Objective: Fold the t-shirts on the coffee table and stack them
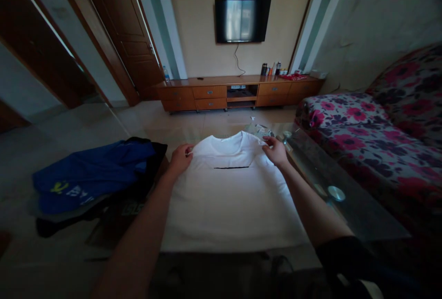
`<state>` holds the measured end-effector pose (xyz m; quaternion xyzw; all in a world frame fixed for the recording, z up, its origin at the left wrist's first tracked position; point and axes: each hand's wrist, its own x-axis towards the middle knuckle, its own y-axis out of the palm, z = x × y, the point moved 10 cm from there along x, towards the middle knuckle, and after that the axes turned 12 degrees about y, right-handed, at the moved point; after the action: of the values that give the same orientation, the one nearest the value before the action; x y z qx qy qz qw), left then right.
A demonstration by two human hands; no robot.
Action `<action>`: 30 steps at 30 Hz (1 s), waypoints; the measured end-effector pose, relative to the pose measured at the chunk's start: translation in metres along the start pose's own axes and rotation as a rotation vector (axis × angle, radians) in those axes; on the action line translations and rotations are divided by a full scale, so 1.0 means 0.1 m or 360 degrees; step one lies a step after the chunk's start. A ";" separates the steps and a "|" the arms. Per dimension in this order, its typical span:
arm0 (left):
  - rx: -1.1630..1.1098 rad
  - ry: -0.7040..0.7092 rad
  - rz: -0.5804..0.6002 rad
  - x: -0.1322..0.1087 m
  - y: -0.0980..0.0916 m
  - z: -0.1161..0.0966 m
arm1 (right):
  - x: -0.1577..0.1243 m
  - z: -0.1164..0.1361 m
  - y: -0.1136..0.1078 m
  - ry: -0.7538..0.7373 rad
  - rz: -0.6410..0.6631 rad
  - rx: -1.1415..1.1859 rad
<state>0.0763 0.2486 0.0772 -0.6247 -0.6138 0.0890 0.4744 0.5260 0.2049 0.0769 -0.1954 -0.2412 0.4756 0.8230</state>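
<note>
A white T-shirt (228,202) lies spread on a glass table, its round neckline toward the far side and a thin dark line across the chest. At its left shoulder edge, my left hand (181,158) pinches the fabric between thumb and fingers. My right hand (275,150) grips the shirt at the opposite shoulder, with the fingertips closed on the cloth. Both arms reach forward along the two sides of the shirt.
A pile with a blue garment (93,175) on top sits at the left. The glass table (359,202) extends right toward a floral sofa (359,124). Beyond stand a low wooden cabinet (210,92) and a wall-mounted television (242,20).
</note>
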 end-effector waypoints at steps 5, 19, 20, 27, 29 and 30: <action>0.0046 0.0137 0.0079 -0.45 -0.32 -0.47 | -0.56 0.29 -0.52 -0.0348 -0.0036 -0.0222; 0.0471 0.0144 0.0827 -1.83 -0.11 -0.90 | -2.01 -0.30 -0.23 -0.0104 0.0771 -0.1017; 0.0450 0.0140 0.0824 -1.82 -0.07 -0.97 | -2.04 -0.23 -0.16 -0.0146 0.0791 -0.0976; 0.0103 0.0210 0.0805 -1.72 0.28 -1.17 | -2.11 -0.05 0.18 -0.0075 0.0859 -0.0890; 0.0079 0.0207 0.0779 -1.70 0.32 -1.13 | -2.12 -0.02 0.19 -0.0116 0.0811 -0.0910; 0.0066 0.0203 0.0779 -1.70 0.34 -1.11 | -2.12 0.00 0.18 -0.0144 0.0787 -0.0911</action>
<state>0.1368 0.0571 0.0324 -0.7491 -0.4111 0.1742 0.4894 0.4219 0.0274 0.0221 -0.4485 -0.3460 0.5815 0.5840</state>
